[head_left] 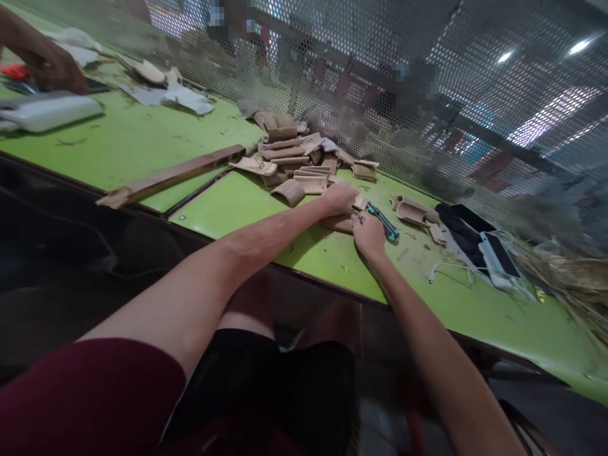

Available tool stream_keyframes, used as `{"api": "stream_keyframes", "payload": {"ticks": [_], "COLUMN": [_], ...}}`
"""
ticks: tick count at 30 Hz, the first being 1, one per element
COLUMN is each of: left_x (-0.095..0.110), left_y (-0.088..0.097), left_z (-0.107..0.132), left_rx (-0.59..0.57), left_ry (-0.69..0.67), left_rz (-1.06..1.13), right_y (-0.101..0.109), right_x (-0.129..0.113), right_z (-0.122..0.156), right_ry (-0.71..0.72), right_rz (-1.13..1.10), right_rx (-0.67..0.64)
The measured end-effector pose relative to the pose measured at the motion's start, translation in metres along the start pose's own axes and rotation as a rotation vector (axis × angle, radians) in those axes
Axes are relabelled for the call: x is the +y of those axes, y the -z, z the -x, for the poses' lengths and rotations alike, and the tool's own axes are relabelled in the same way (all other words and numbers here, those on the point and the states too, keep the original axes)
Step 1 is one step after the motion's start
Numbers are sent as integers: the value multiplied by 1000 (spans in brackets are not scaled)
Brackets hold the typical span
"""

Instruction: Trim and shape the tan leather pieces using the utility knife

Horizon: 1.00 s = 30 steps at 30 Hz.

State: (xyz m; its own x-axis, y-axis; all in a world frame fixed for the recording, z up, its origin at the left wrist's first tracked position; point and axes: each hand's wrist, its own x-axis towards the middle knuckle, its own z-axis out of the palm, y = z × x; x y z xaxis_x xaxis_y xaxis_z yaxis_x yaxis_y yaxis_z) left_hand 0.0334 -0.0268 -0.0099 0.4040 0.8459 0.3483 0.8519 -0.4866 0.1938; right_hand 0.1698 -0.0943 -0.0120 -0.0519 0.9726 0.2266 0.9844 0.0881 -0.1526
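Note:
My left hand (339,197) reaches over the green table, its fingers closed on a pale bamboo piece (361,202). Close in front of it, my right hand (370,234) is closed, with something small and dark at its fingertips that I cannot make out. Under both hands lies a flat brown wooden strip (338,223). A teal and black utility knife (384,221) lies just beyond the right hand's knuckles. Behind my left hand are several curved, split bamboo pieces (289,192) in a loose heap.
A long wooden bar (175,174) crosses the seam between tables. More bamboo pieces (414,213) lie to the right, near a phone (501,254) and white cable (449,266). A perforated metal screen (380,95) stands behind. Another person's hand (59,66) is at far left.

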Motion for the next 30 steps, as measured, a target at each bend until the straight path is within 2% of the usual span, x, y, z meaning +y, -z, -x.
{"api": "stream_keyframes", "payload": {"ticks": [3,5,10,13,17,20,22,26,30], "left_x": [-1,-1,2,2,1,0,-1,0,-1], "left_y": [2,4,6,6,6,7,8,8,6], "left_z": [1,1,1,1,1,1,1,1,2], "left_rx": [-32,-48,-32,-32,-38,-55,-57,-73,-52], "left_ry": [-38,-2,199,157,52,76,131,204,145], "left_rz": [1,-2,-4,6,26,29,30,14,19], "right_y": [-3,-3,1,2,1,1,3,12,25], "right_x": [-8,-11,-7,-6,-12,-19,-20,-10,10], "right_z": [-20,-26,3,17,-4,-25,-29,-10,10], "right_ry": [-38,-47,-15,0,-26,-39,-16,64,124], "right_rz": [17,24,94,159,203,217,226,235,89], "right_rx": [-33,-48,-39,-41,-82,-141,-166,-153,-155]}}
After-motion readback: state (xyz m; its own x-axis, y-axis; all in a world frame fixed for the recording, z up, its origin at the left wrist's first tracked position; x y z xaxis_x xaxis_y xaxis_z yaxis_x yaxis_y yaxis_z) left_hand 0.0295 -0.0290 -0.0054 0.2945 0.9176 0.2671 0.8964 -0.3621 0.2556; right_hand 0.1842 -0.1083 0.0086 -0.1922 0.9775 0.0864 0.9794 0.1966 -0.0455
